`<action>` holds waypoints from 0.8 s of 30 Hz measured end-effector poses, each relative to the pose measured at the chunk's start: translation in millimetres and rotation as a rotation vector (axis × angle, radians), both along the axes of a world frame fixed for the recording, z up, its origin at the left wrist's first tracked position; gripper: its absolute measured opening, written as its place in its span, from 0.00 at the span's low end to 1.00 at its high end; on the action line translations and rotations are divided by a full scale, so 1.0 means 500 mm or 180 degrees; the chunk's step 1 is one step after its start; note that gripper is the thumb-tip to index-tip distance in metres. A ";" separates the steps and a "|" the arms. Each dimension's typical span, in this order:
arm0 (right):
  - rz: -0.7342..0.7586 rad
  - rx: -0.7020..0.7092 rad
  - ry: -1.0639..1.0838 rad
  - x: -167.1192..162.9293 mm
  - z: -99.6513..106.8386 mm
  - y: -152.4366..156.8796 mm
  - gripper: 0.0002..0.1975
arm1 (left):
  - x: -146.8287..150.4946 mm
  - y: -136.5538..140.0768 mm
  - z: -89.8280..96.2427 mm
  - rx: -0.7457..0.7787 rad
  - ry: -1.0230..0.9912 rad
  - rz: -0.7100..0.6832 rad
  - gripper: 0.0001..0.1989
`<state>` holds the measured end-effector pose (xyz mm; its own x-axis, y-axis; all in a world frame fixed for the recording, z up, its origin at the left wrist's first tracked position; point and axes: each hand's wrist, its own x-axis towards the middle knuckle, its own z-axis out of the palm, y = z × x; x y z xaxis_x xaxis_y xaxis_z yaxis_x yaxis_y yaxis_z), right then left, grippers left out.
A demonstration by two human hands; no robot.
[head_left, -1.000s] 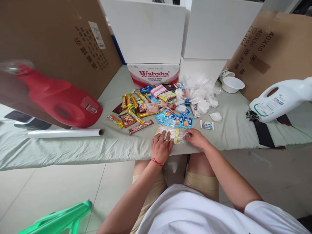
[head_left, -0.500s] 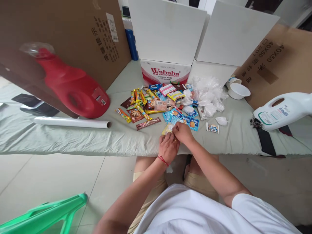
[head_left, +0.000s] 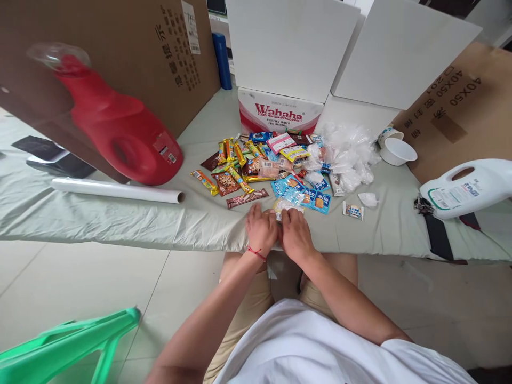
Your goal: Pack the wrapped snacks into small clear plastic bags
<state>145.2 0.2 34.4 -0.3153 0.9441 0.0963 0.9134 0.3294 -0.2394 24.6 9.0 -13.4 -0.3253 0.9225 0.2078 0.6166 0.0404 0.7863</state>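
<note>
A small yellow packet with clear plastic over it (head_left: 290,206) lies near the table's front edge, below a cluster of blue snack sachets (head_left: 307,197). At its left corner is my left hand (head_left: 261,229), wearing a red string bracelet; the index side closes on the packet's edge while the other fingers rest on the cloth. My right hand (head_left: 296,233) has its fingers curled over the packet's near edge. Both thumbs are mostly hidden. A brown wrapped bar (head_left: 247,198) lies just beyond my left fingertips. To the right sits a small wrapped snack (head_left: 353,210).
Behind are piled snacks (head_left: 242,165), crumpled clear bags (head_left: 348,154) and a Wahaha carton (head_left: 280,111). At left stand a red jug (head_left: 124,128) and a white roll (head_left: 116,190). White bowls (head_left: 398,151) and a white jug (head_left: 468,186) are at right.
My hands, which were together over the packet, have moved apart. The left hand has shifted left and the right has drawn down to the packet's near edge. The view has shifted slightly.
</note>
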 end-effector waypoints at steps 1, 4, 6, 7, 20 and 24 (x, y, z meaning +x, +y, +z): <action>-0.0008 0.0004 0.0102 0.004 -0.003 -0.003 0.22 | 0.010 0.006 0.007 -0.0114 -0.0021 -0.0121 0.14; -0.0046 -0.0027 0.0732 0.028 -0.016 -0.010 0.23 | 0.039 0.007 0.031 -0.0323 -0.0218 -0.0304 0.13; -0.0145 -0.0071 0.1473 0.049 -0.024 -0.019 0.23 | 0.055 -0.003 0.048 -0.0455 -0.0483 -0.0292 0.14; -0.0240 -0.0131 0.1960 0.062 -0.027 -0.026 0.22 | 0.063 -0.011 0.056 -0.0436 -0.0605 -0.0279 0.14; -0.2276 -0.1344 0.6100 0.280 0.038 -0.120 0.19 | 0.241 -0.130 0.073 0.2021 0.1013 -0.2882 0.15; -0.2258 -0.0728 0.6051 0.440 0.053 -0.047 0.16 | 0.181 -0.083 0.078 0.1727 0.0840 -0.2849 0.15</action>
